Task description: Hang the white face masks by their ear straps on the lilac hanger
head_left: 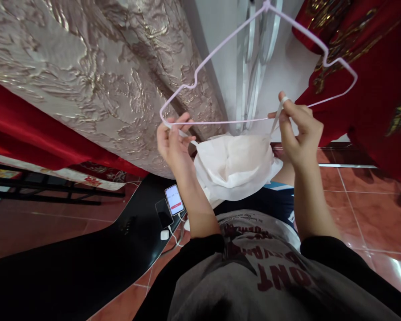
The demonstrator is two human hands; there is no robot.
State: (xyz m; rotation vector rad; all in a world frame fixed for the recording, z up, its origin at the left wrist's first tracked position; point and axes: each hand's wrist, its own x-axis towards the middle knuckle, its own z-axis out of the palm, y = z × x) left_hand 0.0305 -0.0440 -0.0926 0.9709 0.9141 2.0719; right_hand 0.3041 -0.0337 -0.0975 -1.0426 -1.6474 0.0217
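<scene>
A thin pale-pink hanger (227,121) spans the view above my lap, its lower bar level with both hands. Below the bar hangs a white cloth piece with straps (232,162), gathered over my lap. My left hand (175,140) is closed at the hanger's lower left corner, pinching a white strap against it. Its fingers curl round the bar, partly hidden. My right hand (296,127) is closed on the other strap, which loops over a raised finger near the bar's right part. Another fingertip reaches the bar there.
Two phones (174,199) with a charging cable and a small white case (165,235) lie on a black bench (120,254) at left. Embossed pinkish fabric (96,80) hangs at the upper left. Red cloth with gold decoration (374,111) hangs at right, over red floor tiles (347,214).
</scene>
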